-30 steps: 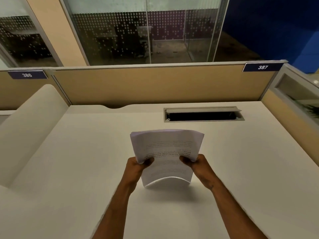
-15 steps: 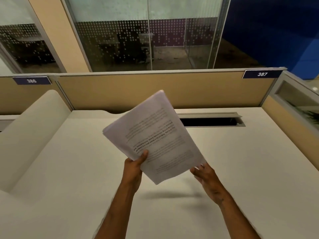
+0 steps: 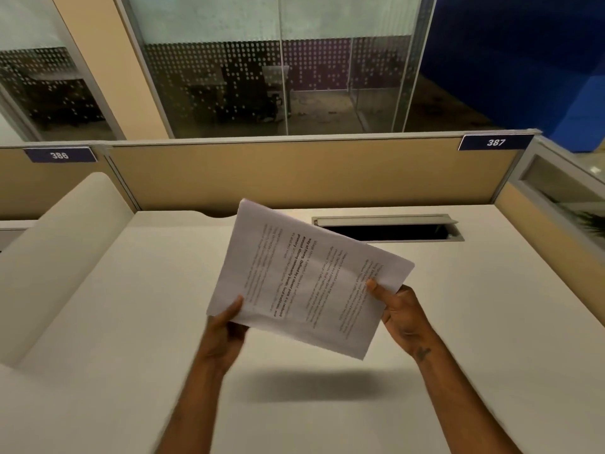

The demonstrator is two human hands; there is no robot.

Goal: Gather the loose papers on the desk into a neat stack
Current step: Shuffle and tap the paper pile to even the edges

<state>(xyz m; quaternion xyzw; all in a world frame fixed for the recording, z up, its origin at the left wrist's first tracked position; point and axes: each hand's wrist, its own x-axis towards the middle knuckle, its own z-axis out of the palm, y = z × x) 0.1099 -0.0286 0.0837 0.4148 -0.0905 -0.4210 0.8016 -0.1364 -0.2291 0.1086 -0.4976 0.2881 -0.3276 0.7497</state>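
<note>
Matt white printed paper stack (image 3: 307,280); smooth, matt off-white laminate desk (image 3: 474,322); brushed metal cable tray (image 3: 386,221) (lid raised); tan fabric-look partition (image 3: 294,175); dotted frosted glass (image 3: 248,77).

Tan partition panel (image 3: 311,172) along the far edge, open cable slot (image 3: 388,228) far right, number plates 386 (image 3: 60,155) and 387 (image 3: 495,142), dotted glass wall (image 3: 262,77) beyond

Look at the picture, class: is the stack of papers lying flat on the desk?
No, both hands hold the stack of papers tilted in the air above the desk, which shows its shadow.
</note>
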